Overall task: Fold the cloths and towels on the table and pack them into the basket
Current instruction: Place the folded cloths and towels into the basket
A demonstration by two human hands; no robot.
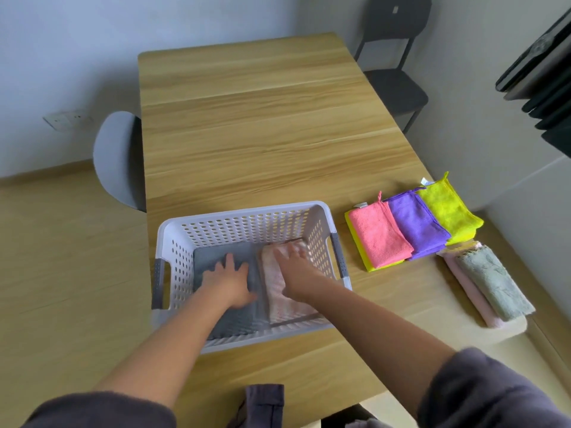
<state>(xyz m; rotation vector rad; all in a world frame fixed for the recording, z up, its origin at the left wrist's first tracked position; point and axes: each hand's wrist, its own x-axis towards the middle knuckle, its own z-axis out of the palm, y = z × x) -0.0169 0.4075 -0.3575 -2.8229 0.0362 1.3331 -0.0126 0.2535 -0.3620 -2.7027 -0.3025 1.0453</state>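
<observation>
Nothing is gripped: both hands are laid flat with fingers spread, the left hand (227, 282) pressed on a folded grey towel (207, 257) and the right hand (295, 270) on a folded pink towel (278, 304), side by side inside the white basket (247, 223). A pink cloth (380, 236), a purple cloth (414, 223), a yellow cloth (445, 208) and a grey-green cloth (494, 282) are laid folded on the table (262, 134) beside it
</observation>
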